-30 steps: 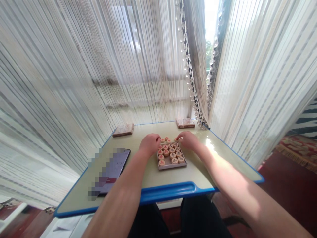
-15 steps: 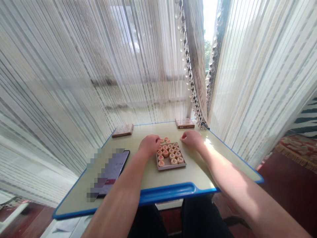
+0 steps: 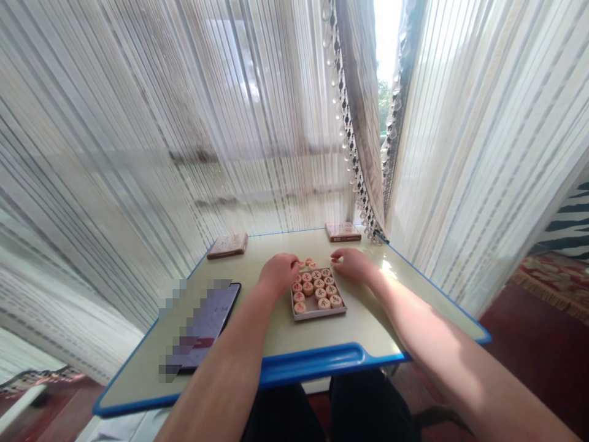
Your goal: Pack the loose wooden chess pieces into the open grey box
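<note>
A shallow open box (image 3: 321, 315) holds several round wooden Chinese chess pieces (image 3: 321, 293) with red and black characters, with a bare patch in its front middle. My left hand (image 3: 278, 273) is at the box's far left corner, its fingers curled in; whatever they hold is hidden. Just beyond the box lie several loose red-marked pieces (image 3: 308, 263), close to my left fingertips. My right hand (image 3: 353, 264) is past the far right corner, thumb and forefinger around a small pale chess piece (image 3: 333, 263), partly covered.
On the blue-edged table (image 3: 257, 334), a tablet-like device (image 3: 214, 319) lies to the left, partly pixelated. Two flat brown boxes, one at the back left (image 3: 227, 245) and one at the back right (image 3: 343, 232), lie near the far edge. String curtains (image 3: 276, 123) hang beyond.
My right hand has shifted slightly left, toward the loose pieces. My left hand stays at the box's far left corner. The view has tipped very slightly.
</note>
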The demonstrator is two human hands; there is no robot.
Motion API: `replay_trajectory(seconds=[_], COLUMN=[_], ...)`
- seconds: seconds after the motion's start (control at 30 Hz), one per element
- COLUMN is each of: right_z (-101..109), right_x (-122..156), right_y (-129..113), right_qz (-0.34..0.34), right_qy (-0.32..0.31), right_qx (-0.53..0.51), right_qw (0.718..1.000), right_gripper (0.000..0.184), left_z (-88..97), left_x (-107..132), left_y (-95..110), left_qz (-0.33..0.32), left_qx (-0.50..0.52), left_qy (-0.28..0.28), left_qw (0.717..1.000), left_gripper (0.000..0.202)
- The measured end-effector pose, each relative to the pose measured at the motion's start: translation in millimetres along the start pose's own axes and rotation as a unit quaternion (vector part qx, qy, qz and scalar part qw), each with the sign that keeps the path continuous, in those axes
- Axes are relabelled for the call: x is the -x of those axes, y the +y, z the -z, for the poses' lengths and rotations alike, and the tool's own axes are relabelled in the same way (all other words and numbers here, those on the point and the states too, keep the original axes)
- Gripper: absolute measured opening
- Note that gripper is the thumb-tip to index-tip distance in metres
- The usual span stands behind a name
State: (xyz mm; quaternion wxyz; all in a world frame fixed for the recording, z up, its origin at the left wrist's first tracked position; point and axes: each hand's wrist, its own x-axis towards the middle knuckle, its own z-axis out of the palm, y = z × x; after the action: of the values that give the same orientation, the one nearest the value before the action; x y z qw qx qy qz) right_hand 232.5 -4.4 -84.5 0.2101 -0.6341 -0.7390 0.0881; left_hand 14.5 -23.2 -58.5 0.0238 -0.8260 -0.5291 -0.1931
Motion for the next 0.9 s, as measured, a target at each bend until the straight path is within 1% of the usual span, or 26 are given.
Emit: replay_trajectory(seconds=[0.17,0.27,0.37,0.43,0.53,0.6,0.63,0.7,0.77,0.8,0.9], right_z=[1.6,1.4,0.3,-0.5,-1.9,-2.8,-3.3,-4.1,-4.6,-4.7,-4.4], right_x=[0.9,1.7,1.7,1.1,-0.1,-0.7,-0.9,-0.8,-0.4,-0.1,0.8], right_y=[-0.3,-0.4,-0.7,-0.4,1.0,2.0,2.3,2.3,1.9,1.6,1.0], right_qz=[-0.024,-0.039,-0.026,-0.005,0.022,0.021,0.018,0.015,0.016,0.015,0.014], right_qy=[-0.011,-0.012,-0.007,0.000,0.004,0.002,0.001,-0.003,-0.006,-0.005,-0.002], right_qx=[0.028,0.029,0.028,0.029,0.033,0.035,0.035,0.035,0.036,0.037,0.039], right_qw=[0.999,0.999,0.999,1.000,0.999,0.999,0.999,0.999,0.999,0.999,0.999], right_gripper=[0.029,0.030,0.029,0.028,0.028,0.028,0.028,0.029,0.030,0.031,0.031], left_z=[-0.1,-1.2,-4.8,-9.5,-20.1,-27.9,-31.5,-36.7,-38.6,-38.3,-33.5], left_x=[0.3,0.6,-0.8,-3.5,-8.9,-11.8,-12.7,-13.4,-12.7,-12.1,-10.0], left_y=[0.2,-0.4,-4.1,-8.7,-17.2,-22.5,-24.6,-27.6,-28.7,-28.5,-26.6], left_qz=[-0.006,-0.001,-0.001,-0.004,0.001,0.009,0.013,0.019,0.020,0.019,0.021], left_qx=[0.007,0.003,0.002,0.012,0.059,0.108,0.131,0.159,0.147,0.134,0.103], left_qy=[0.011,0.005,0.000,0.000,0.003,0.005,0.001,-0.028,-0.055,-0.059,-0.054], left_qw=[1.000,1.000,1.000,1.000,0.998,0.994,0.991,0.987,0.987,0.989,0.993], left_gripper=[0.026,0.027,0.028,0.030,0.037,0.042,0.045,0.053,0.058,0.060,0.063])
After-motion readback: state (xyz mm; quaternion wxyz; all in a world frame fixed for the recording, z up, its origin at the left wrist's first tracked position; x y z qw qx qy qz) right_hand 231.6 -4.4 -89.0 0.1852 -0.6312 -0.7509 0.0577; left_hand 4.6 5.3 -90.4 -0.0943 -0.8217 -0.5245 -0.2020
